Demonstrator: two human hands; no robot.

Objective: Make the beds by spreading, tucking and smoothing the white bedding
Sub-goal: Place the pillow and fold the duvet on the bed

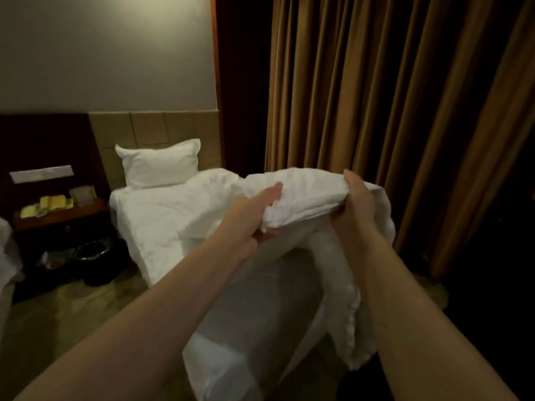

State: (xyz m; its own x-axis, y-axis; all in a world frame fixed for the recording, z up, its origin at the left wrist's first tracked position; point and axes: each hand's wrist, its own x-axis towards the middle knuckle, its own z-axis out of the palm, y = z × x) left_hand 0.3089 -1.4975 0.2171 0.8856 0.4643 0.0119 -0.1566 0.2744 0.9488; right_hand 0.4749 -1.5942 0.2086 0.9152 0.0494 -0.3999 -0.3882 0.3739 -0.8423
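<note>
Both your hands are clamped on the duvet (307, 195): your left hand (257, 218) pinches a bunched fold at its near end, and your right hand (357, 198) grips the same gathered edge at the other end, its fingers hidden behind the cloth. You hold that edge up off the bed (260, 302), so the foot of the sheeted mattress lies bare beneath it. The rest of the duvet lies rumpled toward the pillow (159, 164), and one side hangs down on the curtain (405, 111) side. Gathering the cloth into a thick roll looks like a way to get firm purchase on bulky bedding before you draw it toward the foot and spread it flat. I'd judge you are early in the spreading step; tucking and smoothing are not yet done. The pillow leans against the headboard, well clear of the pull. A nightstand (58, 211) stands beside the bed on your left. Watch the hanging side: it may drag on the floor or slide off further as you pull
</note>
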